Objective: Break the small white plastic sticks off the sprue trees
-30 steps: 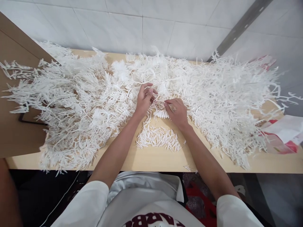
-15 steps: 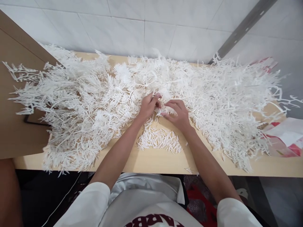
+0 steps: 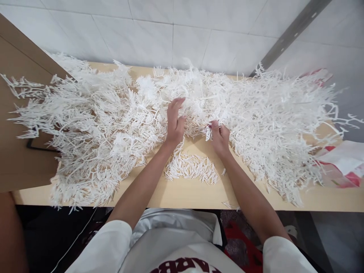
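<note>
A wide heap of white branched plastic pieces (image 3: pixel 108 117) covers most of the light wooden table (image 3: pixel 187 195). My left hand (image 3: pixel 174 121) rests flat on the heap near its middle, fingers spread and holding nothing. Just to the right, my right hand (image 3: pixel 219 135) is closed on a small cluster of white plastic sticks (image 3: pixel 208 131) at the heap's near edge. A small pile of loose short white sticks (image 3: pixel 192 168) lies on the bare table between my forearms.
A brown board (image 3: pixel 17 125) leans at the left end of the table. A red and white plastic bag (image 3: pixel 342 163) lies at the right edge. White wall tiles (image 3: pixel 170 34) rise behind the table. A grey metal strip (image 3: pixel 290 34) runs diagonally on the wall.
My left hand has moved up and flattened onto the heap. My right hand has closed into a fist on a small cluster of sticks and drawn it slightly rightward.
</note>
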Available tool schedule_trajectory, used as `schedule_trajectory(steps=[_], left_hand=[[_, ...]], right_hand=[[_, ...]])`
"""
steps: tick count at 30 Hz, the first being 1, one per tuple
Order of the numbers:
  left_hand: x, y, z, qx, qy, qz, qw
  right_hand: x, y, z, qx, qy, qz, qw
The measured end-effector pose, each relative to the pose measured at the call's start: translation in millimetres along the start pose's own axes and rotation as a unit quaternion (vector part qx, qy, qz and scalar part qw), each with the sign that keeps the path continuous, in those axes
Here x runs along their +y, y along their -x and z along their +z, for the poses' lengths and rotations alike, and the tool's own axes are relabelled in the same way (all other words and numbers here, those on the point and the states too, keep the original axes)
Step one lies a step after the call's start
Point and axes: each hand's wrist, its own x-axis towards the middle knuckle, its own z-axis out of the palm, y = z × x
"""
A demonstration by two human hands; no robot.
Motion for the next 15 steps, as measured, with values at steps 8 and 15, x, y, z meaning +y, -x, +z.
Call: schedule_trajectory(steps=[8,15], left_hand=[[17,17,8.1,-0.084,-0.073,0.149,0.982],[14,10,13.9,-0.134,0.018,-0.057,0.989]], right_hand=[[3,-3,3,-0.026,0.087,-0.089,0.992],[-3,7,3,-0.059,0.19,-0.269,0.943]])
